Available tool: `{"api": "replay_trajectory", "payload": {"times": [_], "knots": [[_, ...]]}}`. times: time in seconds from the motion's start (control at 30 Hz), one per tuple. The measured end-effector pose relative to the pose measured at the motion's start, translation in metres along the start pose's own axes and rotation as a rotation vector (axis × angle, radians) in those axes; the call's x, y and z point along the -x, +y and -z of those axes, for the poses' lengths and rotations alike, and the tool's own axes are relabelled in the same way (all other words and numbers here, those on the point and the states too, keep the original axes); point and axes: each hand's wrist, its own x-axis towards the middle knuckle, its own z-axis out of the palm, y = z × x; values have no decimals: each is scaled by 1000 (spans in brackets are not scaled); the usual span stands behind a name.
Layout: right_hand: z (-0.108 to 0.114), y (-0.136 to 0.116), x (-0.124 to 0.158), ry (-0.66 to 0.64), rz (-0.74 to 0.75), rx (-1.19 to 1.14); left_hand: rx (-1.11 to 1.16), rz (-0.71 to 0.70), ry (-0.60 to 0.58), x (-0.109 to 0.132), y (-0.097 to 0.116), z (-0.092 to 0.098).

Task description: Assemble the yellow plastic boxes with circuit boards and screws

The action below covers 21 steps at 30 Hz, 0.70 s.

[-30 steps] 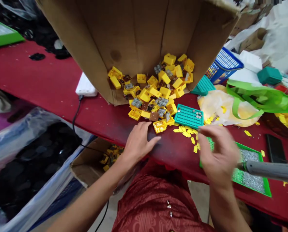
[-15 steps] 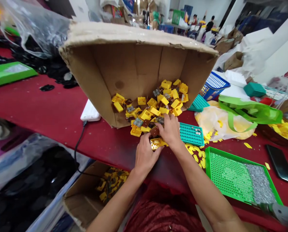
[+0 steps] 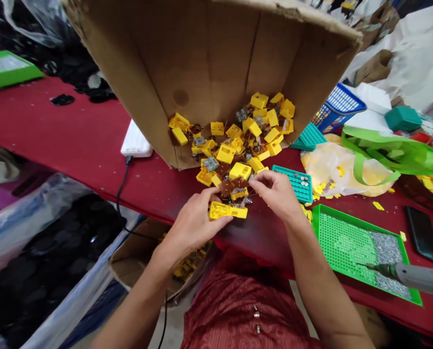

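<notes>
My left hand (image 3: 196, 218) is closed around an open yellow plastic housing (image 3: 219, 210) at the table's front edge, its thumb along the near side. A brown circuit board (image 3: 227, 188) sits just beyond that housing, by my left fingertips. My right hand (image 3: 278, 194) pinches at the right end of the brown boards, thumb and forefinger together; what lies between them is too small to make out. More yellow housings (image 3: 226, 153) with boards and wires spill from the tipped cardboard box (image 3: 209, 53) in front of my hands.
Right of my hands lie a teal ribbed tray (image 3: 299, 186), a green tray (image 3: 323, 242) of screws, an electric screwdriver (image 3: 412, 276) and a black phone (image 3: 423, 232). A white power bank (image 3: 136, 140) with a cable is at left. Below the edge stands another cardboard box (image 3: 129, 261).
My hands have moved apart; the right has drawn away to the right of the yellow housing, while the left still holds it. The view has tilted downward. The screwdriver now reaches over the green tray.
</notes>
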Motion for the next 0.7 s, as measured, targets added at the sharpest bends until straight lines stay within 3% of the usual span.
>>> {"api": "replay_trajectory", "payload": {"times": [0.2,0.37,0.43,0.6,0.7], "knots": [[-2,10,-10,144,51,9,-62,42,93,-10,-16,4],[-27,3,-24,95,185,393,-77,-23,121,-14,-19,9],[-29,-3,-23,88,203,433,-52,-77,158,-8,-16,11],[2,-20,-1,347,217,17,21,-170,306,12,1,15],[22,-23,22,415,198,-232,140,-122,261,22,14,7]]}}
